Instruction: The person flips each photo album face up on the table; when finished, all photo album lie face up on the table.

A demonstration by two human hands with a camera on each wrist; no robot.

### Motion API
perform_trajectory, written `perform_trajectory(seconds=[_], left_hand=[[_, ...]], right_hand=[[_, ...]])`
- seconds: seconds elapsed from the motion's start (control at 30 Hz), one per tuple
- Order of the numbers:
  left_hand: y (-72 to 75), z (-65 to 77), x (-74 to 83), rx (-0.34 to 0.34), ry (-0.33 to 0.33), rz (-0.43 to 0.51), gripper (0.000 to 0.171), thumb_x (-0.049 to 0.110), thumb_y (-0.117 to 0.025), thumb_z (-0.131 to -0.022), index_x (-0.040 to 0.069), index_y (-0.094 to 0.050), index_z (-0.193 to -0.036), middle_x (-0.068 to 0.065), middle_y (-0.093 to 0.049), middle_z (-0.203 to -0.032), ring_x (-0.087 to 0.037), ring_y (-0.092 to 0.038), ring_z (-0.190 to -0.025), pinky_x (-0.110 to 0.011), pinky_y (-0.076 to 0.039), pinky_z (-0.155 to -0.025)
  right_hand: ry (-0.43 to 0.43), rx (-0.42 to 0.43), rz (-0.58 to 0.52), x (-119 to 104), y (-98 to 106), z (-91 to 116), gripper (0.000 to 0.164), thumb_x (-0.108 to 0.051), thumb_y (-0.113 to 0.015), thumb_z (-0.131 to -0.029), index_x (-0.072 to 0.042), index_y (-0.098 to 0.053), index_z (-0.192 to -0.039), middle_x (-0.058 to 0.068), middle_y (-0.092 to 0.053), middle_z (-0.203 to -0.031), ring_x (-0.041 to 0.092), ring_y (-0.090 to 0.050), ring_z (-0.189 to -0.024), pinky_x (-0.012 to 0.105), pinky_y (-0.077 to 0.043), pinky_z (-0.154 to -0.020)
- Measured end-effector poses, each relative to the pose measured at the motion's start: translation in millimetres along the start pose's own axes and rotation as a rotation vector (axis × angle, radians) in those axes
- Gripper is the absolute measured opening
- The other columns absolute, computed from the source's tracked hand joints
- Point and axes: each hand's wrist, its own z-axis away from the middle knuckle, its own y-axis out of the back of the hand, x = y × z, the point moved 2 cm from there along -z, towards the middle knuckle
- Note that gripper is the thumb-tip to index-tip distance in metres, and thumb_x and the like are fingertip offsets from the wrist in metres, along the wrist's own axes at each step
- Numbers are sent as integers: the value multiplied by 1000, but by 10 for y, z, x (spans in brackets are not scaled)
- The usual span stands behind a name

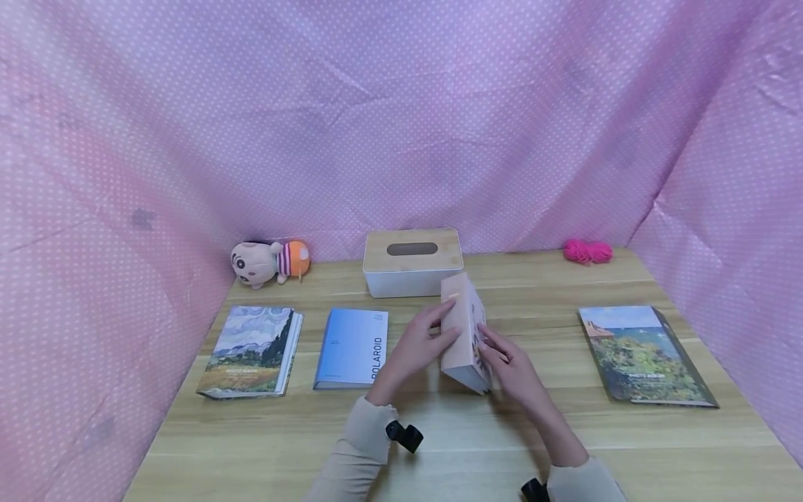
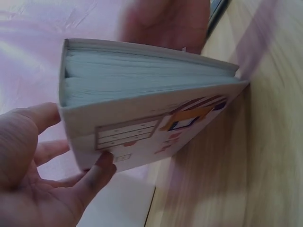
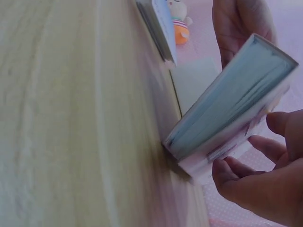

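Hands [image 2: 52, 198] (one blurred) flank a thick, tilted book [image 2: 147, 101].

Dressed in a plain, pale beige left sleeve [image 1: 370, 427], smooth at the cuff, creased farther up. Matched by an equally pale right sleeve [image 1: 585, 484], only partly in view. Fitted with a small, blocky black left camera [image 1: 405, 436] and a black right camera [image 1: 536, 491]. Bare at left hand [image 1: 422, 343] and right hand [image 1: 516, 371].

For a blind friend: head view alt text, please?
Left fingers grip and right fingers touch a thick, pale pink book tilted before a white, wood-topped tissue box. A flat blue book lies leftward on the wooden table.
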Motion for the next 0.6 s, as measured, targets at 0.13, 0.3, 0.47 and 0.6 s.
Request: perform_trajectory(seconds=[0.13, 0.3, 0.47, 0.6], left_hand=[[76, 23, -37, -25, 19, -25, 59, 43, -55, -90, 24, -35, -143, -6, -38, -142, -23, -50, -118, -32, -48, -89], [149, 49, -109, -47, 49, -21, 61, 44, -56, -89, 24, -34, -143, -7, -38, -143, -27, -50, -118, -38, -47, -91], [201, 87, -168, -72, 95, 18, 59, 41, -56, -90, 26, -34, -143, -6, -37, -144, -27, -50, -118, -37, -46, -92], [229, 122, -222, -83, 142, 64, 59, 39, -57, -90, 30, -32, -143, 0, -34, -146, -25, -51, -118, -37, -45, -93]], right_hand=[[-56, -46, 57, 44, -21, -15, 51, -38, -53, -92, -23, -42, -139, 14, -33, -145, 35, -39, -126, 50, -36, -100], [-65, -83, 140, 67, -48, -34, 54, -38, -54, -92, -20, -39, -141, 17, -31, -145, 40, -38, -126, 54, -32, -101], [-65, -97, 218, 80, -70, -53, 59, -39, -55, -91, -16, -37, -142, 18, -32, -143, 39, -40, -125, 54, -34, -100], [-70, -106, 265, 67, -82, -69, 62, -41, -57, -89, -15, -36, -142, 17, -33, -143, 35, -43, -122, 52, -37, -98]])
